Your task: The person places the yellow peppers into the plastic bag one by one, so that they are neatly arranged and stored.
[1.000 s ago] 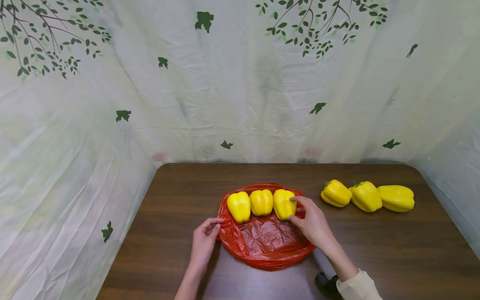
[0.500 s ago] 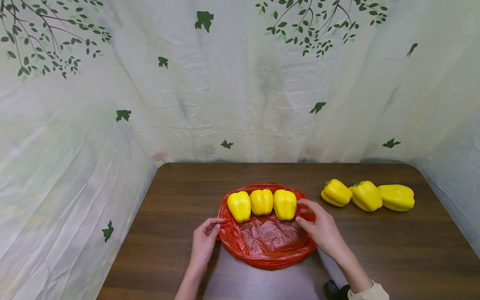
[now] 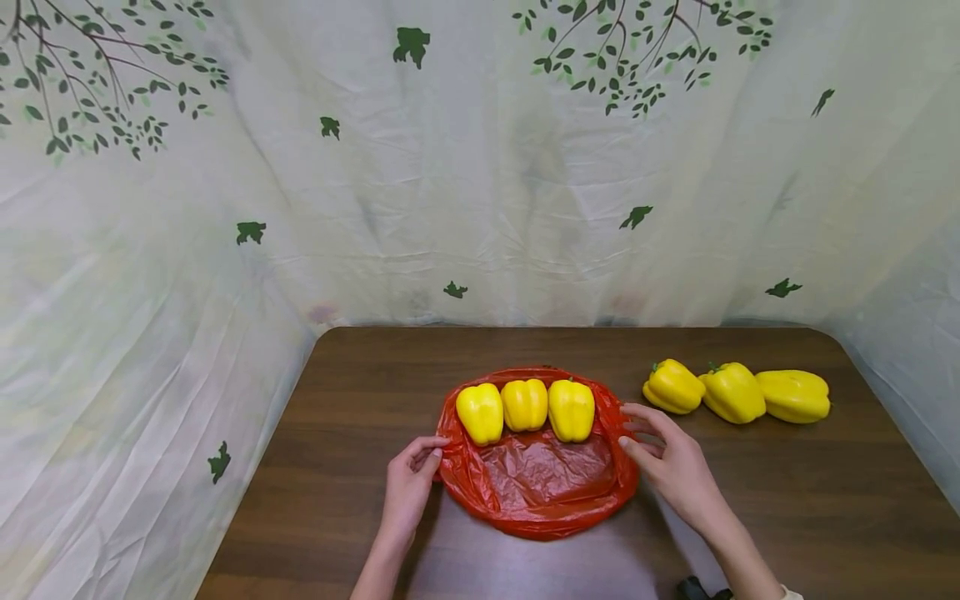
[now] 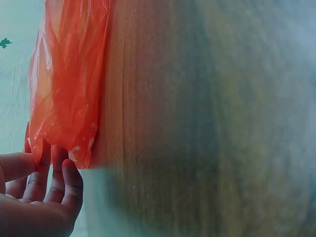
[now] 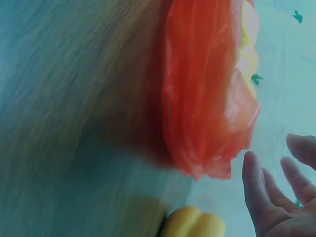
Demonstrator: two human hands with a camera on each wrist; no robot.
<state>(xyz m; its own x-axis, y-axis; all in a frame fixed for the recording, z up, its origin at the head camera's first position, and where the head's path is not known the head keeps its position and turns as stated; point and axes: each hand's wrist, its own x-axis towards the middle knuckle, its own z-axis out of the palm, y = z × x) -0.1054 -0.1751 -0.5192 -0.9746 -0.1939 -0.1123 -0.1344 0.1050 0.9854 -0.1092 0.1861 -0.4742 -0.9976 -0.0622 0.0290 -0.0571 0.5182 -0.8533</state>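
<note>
A red plastic bag (image 3: pixel 540 525) lies on the table with its mouth spread wide and upward. Inside, along its far side, three yellow bell peppers (image 3: pixel 525 405) stand in a row. My left hand (image 3: pixel 408 482) pinches the bag's left rim between thumb and fingers; the left wrist view shows the thin red plastic (image 4: pixel 71 84) at the fingertips. At the right rim, my right hand (image 3: pixel 681 468) has its fingers spread and loosely bent, with nothing in them. In the right wrist view, a small gap separates its fingertips from the bag (image 5: pixel 202 98).
Three more yellow bell peppers (image 3: pixel 732 393) lie in a touching row at the back right of the brown wooden table (image 3: pixel 810 492). Behind the table hangs a pale curtain (image 3: pixel 480 183) printed with leaves. A dark wrist strap (image 3: pixel 697 590) shows at the bottom edge.
My right hand has let go of the rightmost bell pepper in the bag and drawn back to the right. My left hand has stayed on the left rim. The peppers have not moved.
</note>
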